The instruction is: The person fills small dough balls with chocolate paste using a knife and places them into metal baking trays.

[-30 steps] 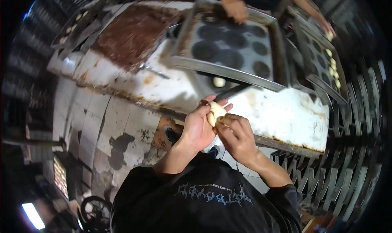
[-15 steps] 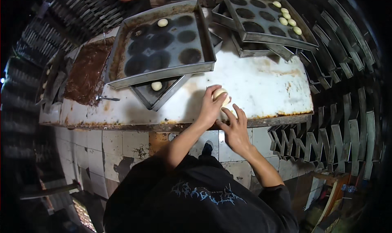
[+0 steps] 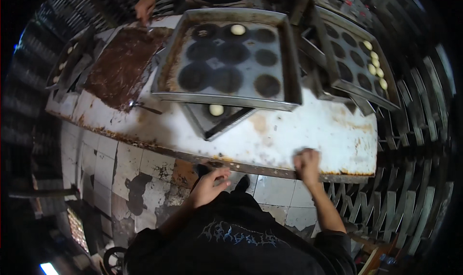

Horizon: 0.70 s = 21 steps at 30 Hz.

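My left hand (image 3: 210,186) hovers just off the table's near edge, its fingers loosely bent and apart with nothing in them. Over the near right of the white tabletop (image 3: 270,135) is my right hand (image 3: 307,165), blurred, with its fingers curled in. Whatever may be under or inside those fingers is hidden. The dough ball seen earlier does not show. Ahead lies a large metal tray (image 3: 226,101) with dark round marks and one pale dough ball (image 3: 238,30). Another dough ball (image 3: 216,109) rests in a lower tray (image 3: 208,133) beneath it.
At the right, a stacked tray (image 3: 357,97) holds several dough balls (image 3: 372,69). Brown spread (image 3: 120,65) covers the left tabletop, with a metal-ended utensil (image 3: 144,107) at its edge. A co-worker's hand (image 3: 144,7) reaches to its far side. Metal strips (image 3: 405,207) stack up at right.
My hands have parted: the left drew back off the table edge, the right moved rightward. The dough ball is no longer visible. The view has turned, and a co-worker's hand now reaches the brown spread.
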Each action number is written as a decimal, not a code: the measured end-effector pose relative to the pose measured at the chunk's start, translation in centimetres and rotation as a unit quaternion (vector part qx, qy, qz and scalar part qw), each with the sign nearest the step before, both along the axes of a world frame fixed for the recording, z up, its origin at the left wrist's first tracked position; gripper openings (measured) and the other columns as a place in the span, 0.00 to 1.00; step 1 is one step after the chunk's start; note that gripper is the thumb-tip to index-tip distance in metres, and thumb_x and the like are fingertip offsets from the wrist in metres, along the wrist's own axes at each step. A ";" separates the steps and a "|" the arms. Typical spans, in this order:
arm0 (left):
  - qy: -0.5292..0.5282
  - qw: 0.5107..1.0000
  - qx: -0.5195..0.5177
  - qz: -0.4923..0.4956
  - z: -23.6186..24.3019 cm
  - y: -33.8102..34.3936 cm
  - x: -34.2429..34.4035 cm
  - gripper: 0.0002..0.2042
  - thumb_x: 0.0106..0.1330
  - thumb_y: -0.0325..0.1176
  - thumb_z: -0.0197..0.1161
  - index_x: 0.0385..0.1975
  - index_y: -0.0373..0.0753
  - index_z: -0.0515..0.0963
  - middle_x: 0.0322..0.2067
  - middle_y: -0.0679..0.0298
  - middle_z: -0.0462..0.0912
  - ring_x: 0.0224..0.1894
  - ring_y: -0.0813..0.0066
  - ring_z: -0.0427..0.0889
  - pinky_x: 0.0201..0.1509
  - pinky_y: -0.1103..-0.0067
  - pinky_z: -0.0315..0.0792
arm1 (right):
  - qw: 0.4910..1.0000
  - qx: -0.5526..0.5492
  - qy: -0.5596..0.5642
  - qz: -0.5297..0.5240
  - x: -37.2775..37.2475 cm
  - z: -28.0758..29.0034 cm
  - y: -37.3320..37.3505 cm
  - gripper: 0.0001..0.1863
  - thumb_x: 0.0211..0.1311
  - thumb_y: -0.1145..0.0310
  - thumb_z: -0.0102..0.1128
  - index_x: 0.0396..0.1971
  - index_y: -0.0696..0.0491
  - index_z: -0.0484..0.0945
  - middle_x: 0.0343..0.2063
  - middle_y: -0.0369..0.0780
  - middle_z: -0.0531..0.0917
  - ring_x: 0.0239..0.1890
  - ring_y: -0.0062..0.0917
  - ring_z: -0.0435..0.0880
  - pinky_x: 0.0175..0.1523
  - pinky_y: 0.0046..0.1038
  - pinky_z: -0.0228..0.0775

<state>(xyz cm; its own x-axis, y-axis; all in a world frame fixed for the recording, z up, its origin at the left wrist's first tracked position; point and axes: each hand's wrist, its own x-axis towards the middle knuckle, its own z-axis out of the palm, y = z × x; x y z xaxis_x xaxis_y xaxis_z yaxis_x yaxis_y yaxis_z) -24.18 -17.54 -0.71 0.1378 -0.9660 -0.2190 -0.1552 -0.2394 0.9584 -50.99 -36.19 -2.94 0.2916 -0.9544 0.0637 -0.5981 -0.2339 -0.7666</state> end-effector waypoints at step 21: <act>-0.018 0.977 -0.060 -0.205 2.7 -0.4 15.3 0.25 0.60 0.37 0.63 0.56 0.34 0.66 0.50 0.54 0.76 0.53 0.62 0.76 0.54 0.71 0.69 | 0.957 -0.135 0.013 0.255 23.5 14.7 -7.6 0.10 0.52 0.72 0.59 0.34 0.59 0.75 0.29 0.46 0.78 0.37 0.40 0.76 0.44 0.33 0.70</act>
<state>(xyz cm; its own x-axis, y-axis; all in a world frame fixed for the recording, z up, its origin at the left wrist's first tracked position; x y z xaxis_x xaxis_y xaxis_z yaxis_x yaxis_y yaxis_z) -8.92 -17.91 2.01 -0.2602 -0.9601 -0.1029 -0.2490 -0.0363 0.9678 -27.44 -43.77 11.75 0.7203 -0.6368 0.2751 -0.3703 -0.6884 -0.6237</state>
